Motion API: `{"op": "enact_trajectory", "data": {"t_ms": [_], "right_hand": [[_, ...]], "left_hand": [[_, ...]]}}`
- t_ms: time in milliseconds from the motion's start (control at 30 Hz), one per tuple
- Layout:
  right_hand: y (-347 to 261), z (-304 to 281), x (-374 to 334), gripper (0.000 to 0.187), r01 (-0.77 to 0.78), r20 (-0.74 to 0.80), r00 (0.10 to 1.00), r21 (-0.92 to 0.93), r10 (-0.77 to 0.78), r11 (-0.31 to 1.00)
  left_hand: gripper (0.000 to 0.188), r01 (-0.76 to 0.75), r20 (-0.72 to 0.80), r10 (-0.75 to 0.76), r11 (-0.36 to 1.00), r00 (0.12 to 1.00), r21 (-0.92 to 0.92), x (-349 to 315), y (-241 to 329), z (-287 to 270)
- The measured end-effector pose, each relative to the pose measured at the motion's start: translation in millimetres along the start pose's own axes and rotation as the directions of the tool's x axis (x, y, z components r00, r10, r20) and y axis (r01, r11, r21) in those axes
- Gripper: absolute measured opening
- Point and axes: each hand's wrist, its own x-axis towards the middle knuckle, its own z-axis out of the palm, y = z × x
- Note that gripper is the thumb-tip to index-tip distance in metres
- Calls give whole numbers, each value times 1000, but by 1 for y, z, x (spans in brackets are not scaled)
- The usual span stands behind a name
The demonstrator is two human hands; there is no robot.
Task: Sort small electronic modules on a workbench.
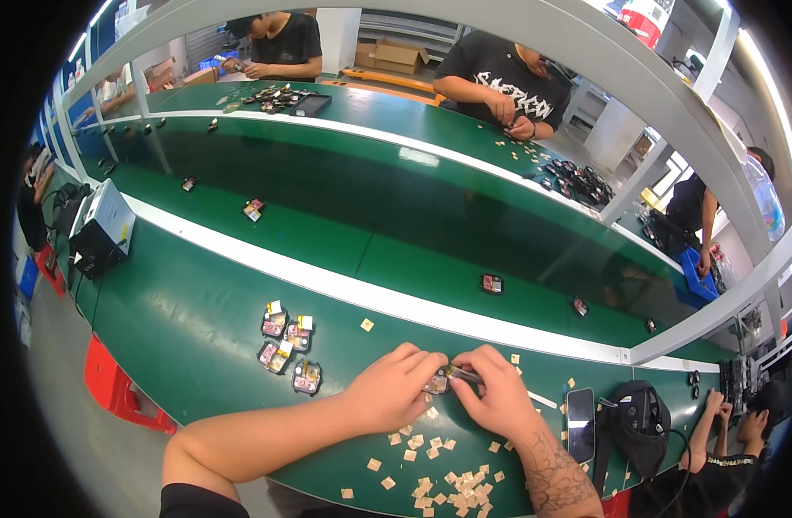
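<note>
My left hand (397,388) is closed round the edge of a small black electronic module (436,382) with its inner parts exposed. From the other side my right hand (497,394) pinches a dark, slim piece (464,374) against the module; its kind is partly hidden by the fingers. To the left of my hands, several similar open modules (307,377) lie grouped on the green bench, with white and yellow tabs on them. Below my hands many small tan square pieces (466,489) are scattered, some in a heap. One lone tan square (366,325) lies farther off.
A phone (580,423) and a black bag (635,420) lie right of my arm. Beyond a white rail, a green conveyor belt (361,246) carries spaced-out modules. At far left stands a white-and-black box (104,229); a red stool (119,388) is below. Co-workers sit across and at right.
</note>
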Motion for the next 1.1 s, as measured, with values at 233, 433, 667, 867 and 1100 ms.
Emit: {"op": "enact_trajectory", "data": {"t_ms": [233,433,667,867,1100], "right_hand": [[-8,-6,-10,15,103,87,993,-367,-76,925],[-24,3,-11,10,193,98,981,-581,-168,790],[-2,10,-8,9,36,-21,999,-204,-41,978],[2,-1,0,21,-49,-102,994,-19,47,999],[6,7,0,29,-19,69,997,-49,22,999]], "left_hand": [[52,-41,5,41,992,999,120,2,3,-7],[51,-107,-12,111,981,994,159,-1,1,-2],[50,-94,-26,98,990,995,107,-1,0,-2],[51,-79,-12,80,994,997,81,-2,-1,-4],[50,-86,75,88,996,993,-31,0,-8,-13]]}}
